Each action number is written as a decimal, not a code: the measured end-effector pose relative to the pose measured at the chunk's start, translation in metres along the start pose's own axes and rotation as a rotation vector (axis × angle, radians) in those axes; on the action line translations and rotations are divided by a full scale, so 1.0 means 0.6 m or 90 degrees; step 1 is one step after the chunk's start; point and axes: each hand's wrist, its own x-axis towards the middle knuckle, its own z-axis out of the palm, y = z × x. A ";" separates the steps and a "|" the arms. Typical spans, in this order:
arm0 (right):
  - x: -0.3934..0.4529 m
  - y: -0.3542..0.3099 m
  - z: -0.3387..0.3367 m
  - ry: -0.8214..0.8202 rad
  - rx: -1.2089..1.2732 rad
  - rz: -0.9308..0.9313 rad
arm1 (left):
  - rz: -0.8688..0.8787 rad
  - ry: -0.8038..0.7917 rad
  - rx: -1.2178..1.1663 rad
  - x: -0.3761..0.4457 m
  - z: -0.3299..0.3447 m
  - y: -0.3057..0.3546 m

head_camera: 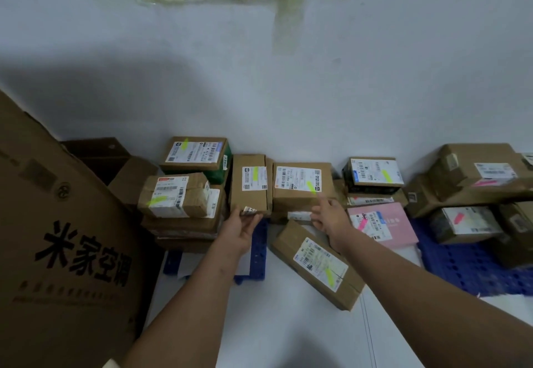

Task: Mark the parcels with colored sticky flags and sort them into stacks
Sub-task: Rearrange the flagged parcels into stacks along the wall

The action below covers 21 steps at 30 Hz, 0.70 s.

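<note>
My left hand (241,224) grips the near end of a narrow brown parcel (250,194) that carries a green flag on its white label. My right hand (328,217) rests its fingers on the front edge of a wider brown parcel (302,186), also flagged green, standing beside it against the wall. A long brown parcel (315,265) with a green flag lies tilted on the floor under my right wrist. Left of my hands stands a stack of green-flagged boxes (178,194). A pink parcel (383,224) with a pink flag lies to the right.
A big printed carton (57,237) fills the left side. Blue plastic pallets (473,266) lie under the parcels. More brown boxes with pink flags (478,177) are stacked at the far right. A black box (373,175) sits by the white wall.
</note>
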 end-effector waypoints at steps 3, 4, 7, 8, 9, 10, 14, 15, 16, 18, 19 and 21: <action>0.001 0.009 -0.006 0.010 -0.011 0.006 | 0.003 -0.003 0.011 0.002 0.007 0.008; -0.002 0.012 -0.008 0.013 -0.014 0.010 | 0.003 0.001 0.014 0.003 0.007 0.007; -0.015 0.020 -0.019 0.024 -0.022 0.018 | 0.009 0.009 0.019 0.007 0.002 0.000; -0.017 0.025 -0.024 0.025 -0.021 0.014 | 0.009 0.008 0.027 0.006 0.001 -0.004; -0.019 0.029 -0.030 0.025 -0.021 0.009 | 0.010 0.007 0.037 0.007 0.000 -0.009; -0.020 0.032 -0.035 0.026 -0.019 0.003 | 0.008 0.008 0.047 0.006 0.000 -0.014; -0.021 0.048 -0.060 0.009 0.024 0.008 | -0.013 0.019 0.083 0.002 -0.002 -0.045; -0.020 0.054 -0.068 0.011 0.033 0.011 | -0.019 0.022 0.104 0.001 -0.001 -0.058; -0.020 0.058 -0.078 0.019 0.036 0.007 | -0.027 0.023 0.133 -0.002 0.001 -0.072; -0.026 0.063 -0.099 0.056 0.036 -0.010 | -0.036 0.015 0.209 -0.004 0.006 -0.103; -0.031 0.062 -0.111 0.081 0.037 -0.023 | -0.040 0.009 0.258 -0.001 0.011 -0.119; -0.035 0.059 -0.142 0.119 0.011 -0.045 | -0.040 -0.006 0.370 0.000 0.027 -0.145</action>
